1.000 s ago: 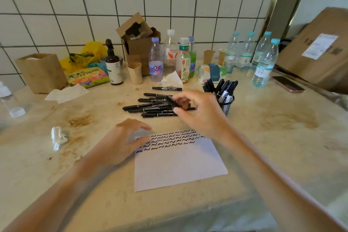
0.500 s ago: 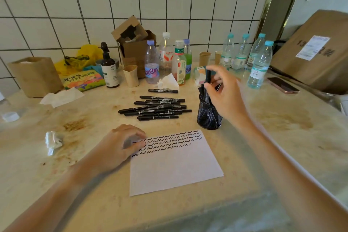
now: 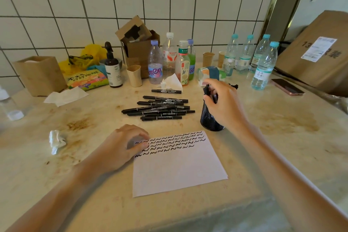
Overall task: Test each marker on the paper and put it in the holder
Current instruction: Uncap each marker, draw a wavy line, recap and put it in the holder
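White paper lies flat on the beige stone counter, near its front edge. The upper part of the sheet has rows of short black wavy lines; the lower part is blank. The left hand rests on the upper left corner of the paper, the fingers bent, with their tips pressing on the sheet; it grasps nothing.

Just behind the right upper corner of the paper stands the black mesh holder, with dark marker ends showing at its top. The right hand is over the holder and covers most of it. The fingers are curled around one marker, which stands upright with its lower part inside the holder.

To the left of the holder, behind the paper, a pile of black markers lies on the counter, most of them parallel. One single marker lies apart, just behind the pile.

Along the tiled wall are several plastic bottles, a brown cardboard box, a dark pump bottle and paper cups. A crumpled tissue lies left of the left hand. A phone lies at the right.
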